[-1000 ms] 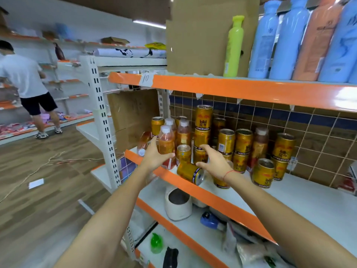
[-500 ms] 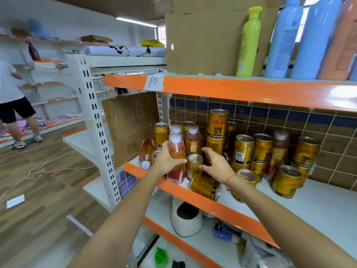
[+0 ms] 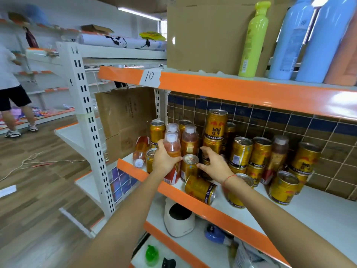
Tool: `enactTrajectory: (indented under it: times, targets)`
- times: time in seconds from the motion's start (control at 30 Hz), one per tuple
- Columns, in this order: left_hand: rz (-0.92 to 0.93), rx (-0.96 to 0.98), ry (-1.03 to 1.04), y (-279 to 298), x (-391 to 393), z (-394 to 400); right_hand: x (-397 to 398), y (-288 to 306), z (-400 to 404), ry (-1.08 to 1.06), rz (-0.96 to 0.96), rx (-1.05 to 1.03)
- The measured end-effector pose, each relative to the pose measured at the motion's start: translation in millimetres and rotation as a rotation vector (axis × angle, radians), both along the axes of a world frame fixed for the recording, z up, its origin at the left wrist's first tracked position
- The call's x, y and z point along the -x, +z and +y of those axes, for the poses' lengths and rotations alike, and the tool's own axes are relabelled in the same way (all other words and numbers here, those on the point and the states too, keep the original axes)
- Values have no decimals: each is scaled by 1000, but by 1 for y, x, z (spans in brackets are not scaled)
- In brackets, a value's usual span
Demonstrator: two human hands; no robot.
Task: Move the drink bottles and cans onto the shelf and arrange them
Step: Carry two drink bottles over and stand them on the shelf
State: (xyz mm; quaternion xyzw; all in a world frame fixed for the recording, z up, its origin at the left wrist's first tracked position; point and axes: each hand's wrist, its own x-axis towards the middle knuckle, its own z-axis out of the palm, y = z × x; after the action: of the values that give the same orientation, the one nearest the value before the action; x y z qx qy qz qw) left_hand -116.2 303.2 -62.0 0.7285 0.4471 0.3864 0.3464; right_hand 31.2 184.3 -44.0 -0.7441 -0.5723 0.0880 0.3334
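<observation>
- A tea bottle (image 3: 172,151) is gripped upright by the left hand (image 3: 164,161), fingers wrapped round its body, right at the front edge of the shelf (image 3: 328,213), near the shelf's left end.
- The right hand (image 3: 215,163) is reaching into the cluster, fingers spread and slightly curled over a gold can (image 3: 207,151) behind; whether that can is actually gripped cannot be told.
- An upright can (image 3: 190,166) stands between the two hands, touching or just beside the held bottle.
- A fallen can (image 3: 201,188) lies on its side at the front edge, just below the right wrist; a tipped bottle (image 3: 140,151) leans at the left end.
- More cans are stacked two high against the tiled back wall, one tall stack (image 3: 215,128) topping the group.
- Judgement: the arranging step is under way, and bottles are best set together at the left, with cans kept apart.
- The bottle should be lowered flat and pushed back from the lip, and only released once it stands steady.
- Care is needed near the stacks: a knock could topple them, and the fallen can could be rolled off the edge.
</observation>
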Motion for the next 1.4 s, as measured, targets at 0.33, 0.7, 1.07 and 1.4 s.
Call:
enactTrajectory:
  times: [0.33,0.7,1.07,1.4]
  targets:
    - [-34,52,-72,8,17,12,-4,9,11,19,-3,-11]
    - [-44,90,-184,48,56,31,21,22,42,86,-32,-30]
    - [23,142,-241,47,92,38,46,57,99,106,-259,4]
    - [41,158,-264,42,99,43,49,74,128,159,-300,202]
